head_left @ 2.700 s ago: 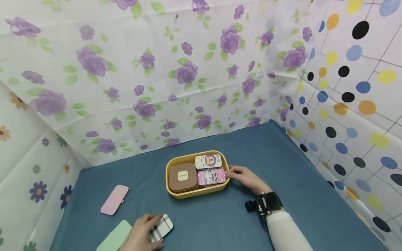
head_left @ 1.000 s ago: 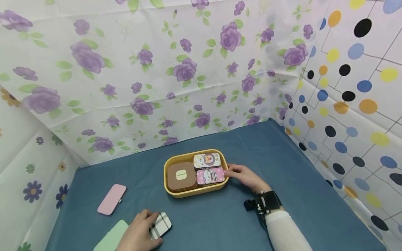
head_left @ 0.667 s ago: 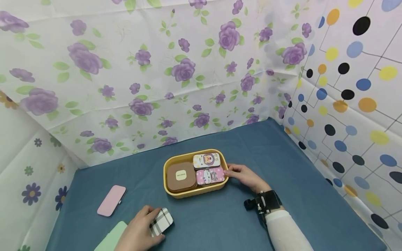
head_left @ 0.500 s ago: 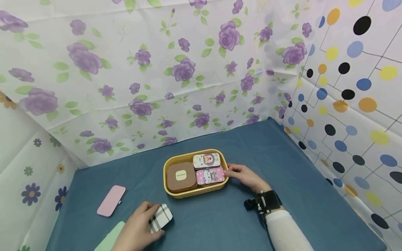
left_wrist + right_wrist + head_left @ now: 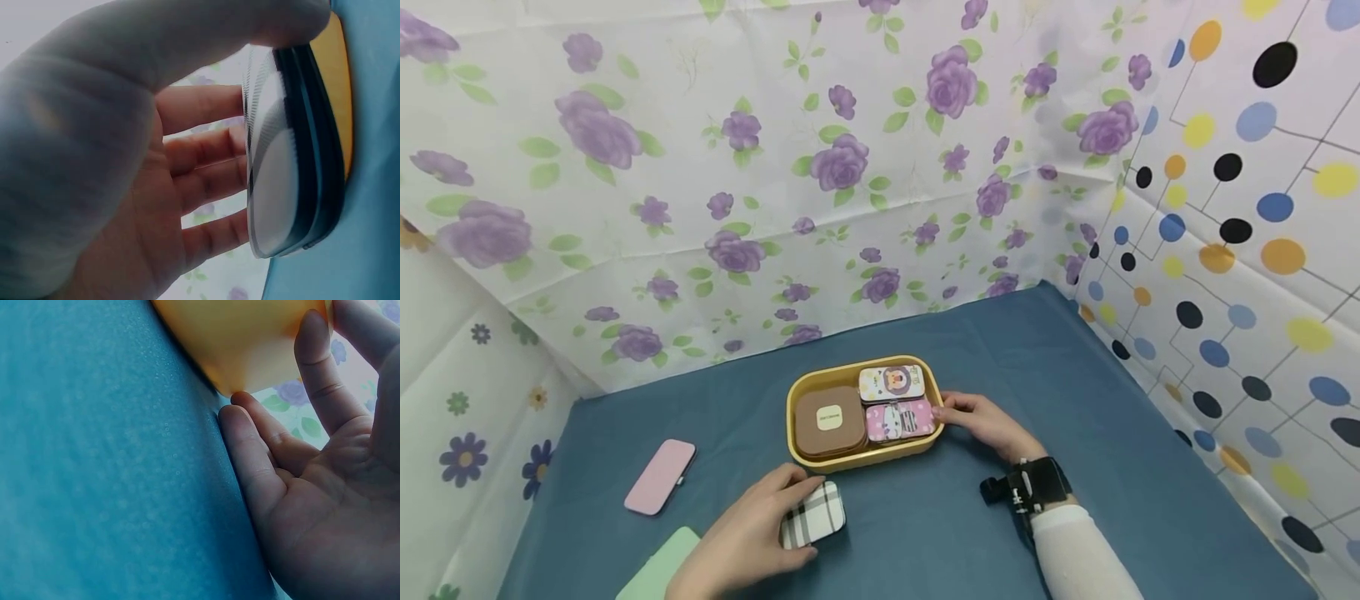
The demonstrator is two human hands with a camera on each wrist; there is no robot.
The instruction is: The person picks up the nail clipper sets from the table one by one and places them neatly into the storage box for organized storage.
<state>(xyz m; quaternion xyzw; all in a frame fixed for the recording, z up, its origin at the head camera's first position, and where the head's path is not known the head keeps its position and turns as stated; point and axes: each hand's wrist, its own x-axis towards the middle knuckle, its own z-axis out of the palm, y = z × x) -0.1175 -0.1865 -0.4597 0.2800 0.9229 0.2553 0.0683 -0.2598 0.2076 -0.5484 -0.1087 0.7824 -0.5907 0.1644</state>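
My left hand [image 5: 752, 531] grips a small case with a white and dark plaid top [image 5: 815, 515], thumb on the near edge and fingers on the far one. In the left wrist view the dark sides of this plaid case [image 5: 312, 150] show, close over the blue cloth. It is just in front of a yellow bin [image 5: 880, 456]. My right hand [image 5: 988, 425] pinches that bin's right rim, thumb over the top and a finger against the outer wall [image 5: 262, 344]. Inside the bin lie a brown case [image 5: 829, 437], a white tin with a lion [image 5: 891, 383] and a pink cartoon tin [image 5: 901, 419].
At the left on the blue cloth [image 5: 925, 533] lies a pink case [image 5: 660, 477]. A mint-green case [image 5: 658, 567] is partly hidden by my left forearm. A flowered sheet [image 5: 842, 233] stands behind, and a dotted sheet [image 5: 1240, 292] stands on the right.
My left hand has lifted the plaid case from beside the mint-green case and carried it right and forward toward the bin. The right hand has stayed on the bin's rim.
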